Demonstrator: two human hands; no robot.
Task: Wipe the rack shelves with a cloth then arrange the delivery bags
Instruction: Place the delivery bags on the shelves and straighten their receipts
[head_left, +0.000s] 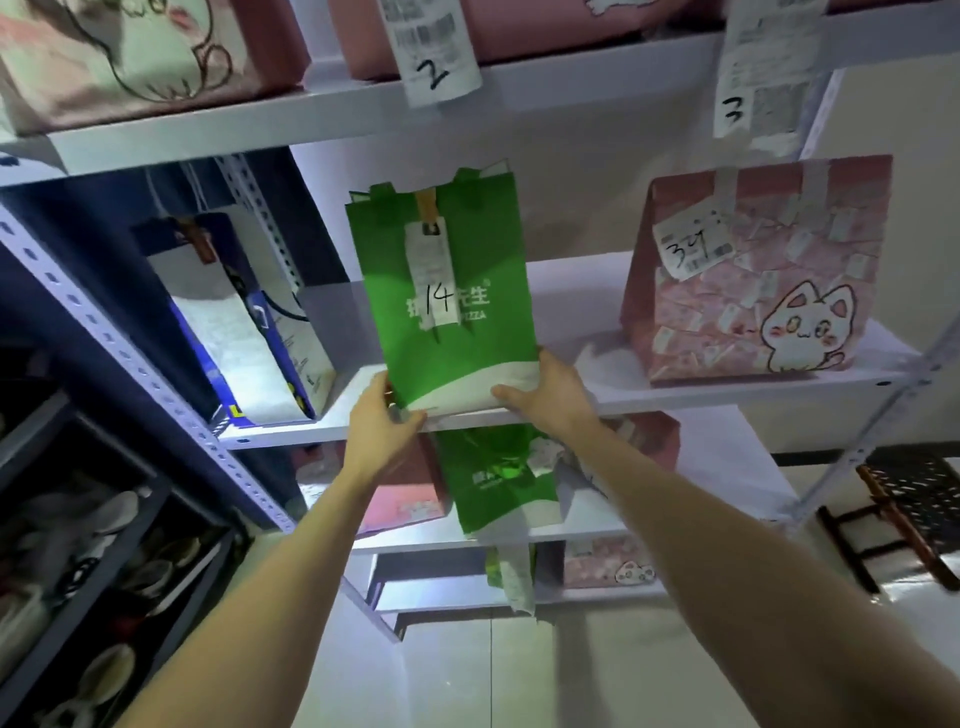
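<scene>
A green pizza delivery bag (467, 332) with a receipt marked 14 stands upright at the front edge of the middle white rack shelf (727, 395). My left hand (382, 421) grips its lower left corner. My right hand (550, 395) holds its lower right corner, fingers along the white base. A pink cat-print bag (753, 291) marked 34 sits to the right on the same shelf. A white and blue bag (244, 317) leans at the left. No cloth is in view.
The upper shelf (311, 119) carries pink bags with hanging receipts marked 2 and 3. Lower shelves hold another green bag (493, 483) and more pink bags. A dark rack (93, 519) with dishes stands left. A wooden stool (904, 519) is at the right.
</scene>
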